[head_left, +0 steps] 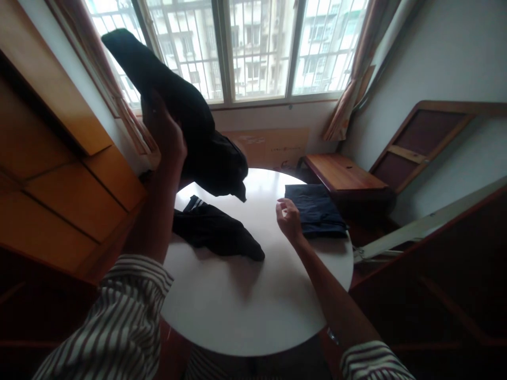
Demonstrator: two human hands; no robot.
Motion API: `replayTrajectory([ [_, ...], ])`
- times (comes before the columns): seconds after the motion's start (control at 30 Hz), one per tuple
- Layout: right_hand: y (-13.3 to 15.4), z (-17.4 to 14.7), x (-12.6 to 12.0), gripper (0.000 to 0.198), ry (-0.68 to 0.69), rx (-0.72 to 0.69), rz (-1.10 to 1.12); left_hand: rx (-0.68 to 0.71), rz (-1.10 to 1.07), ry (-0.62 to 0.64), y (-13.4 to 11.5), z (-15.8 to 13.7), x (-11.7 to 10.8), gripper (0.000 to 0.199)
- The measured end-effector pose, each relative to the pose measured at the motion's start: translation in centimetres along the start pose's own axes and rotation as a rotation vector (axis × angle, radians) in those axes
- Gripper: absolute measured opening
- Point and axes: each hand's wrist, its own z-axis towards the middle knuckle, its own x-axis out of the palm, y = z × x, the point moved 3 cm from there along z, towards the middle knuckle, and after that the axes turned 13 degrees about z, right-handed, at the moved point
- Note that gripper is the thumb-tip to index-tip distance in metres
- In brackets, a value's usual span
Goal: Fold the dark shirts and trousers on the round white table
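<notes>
Round white table (pixel 257 311), smooth-topped with a pale sheen, we recorded near the middle of the room. Behind it we listed a barred window (pixel 259 53) with apartment blocks beyond, patterned curtains (pixel 134 124) at either side, and a brown cardboard panel (pixel 265 145) beneath the sill. To the left stood an orange-brown wooden cabinet (pixel 55 126); to the right, a low wooden stand (pixel 344 171).

Left hand (pixel 168 129): raised above the table's far left side, forearm steeply upright, fingers closed around a black garment (pixel 188 111); the finger detail we found too dark to read. Right hand (pixel 289 214): held low over the table's right half, fingers loosely curled with a gap to the thumb, nothing seen in the grasp. It overlapped the edge of the folded navy cloth (pixel 320 211) in our view; whether they touched, we could not tell.

Garment raised: limp, matte, long and bulky, drooping toward the right. Second black garment (pixel 224 235): crumpled, tapering, white bands at one corner, laid on the table's left half. Navy cloth: flat, roughly rectangular, layered. Sleeves (pixel 127 306): striped, light and dark.
</notes>
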Motion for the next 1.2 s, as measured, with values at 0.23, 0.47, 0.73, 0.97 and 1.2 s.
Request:
replayTrajectory([
  [0.23,-2.7,0.3,-3.2,0.069,-0.014,0.366,-0.625,0.082,0.082,-0.148,5.0,-6.9,-2.9,0.034],
  [0.47,-3.8,0.8,-4.0,0.031,0.099,0.419,-0.685,0.046,0.280,0.240,8.0,-17.0,4.5,0.043],
  [0.73,1.6,0.9,-1.8,0.038,0.143,-0.069,0.232,-0.157,-0.046,-0.036,7.4,-13.1,2.6,0.049],
  [0.97,4.9,-3.0,1.8,0.045,1.008,0.138,0.661,0.046,-0.057,0.198,3.1,-9.0,5.2,0.048],
  [1.2,1.6,-0.1,0.6,0.054,0.117,0.285,0.619,0.168,0.017,0.328,-0.2,-10.2,8.3,0.034],
])
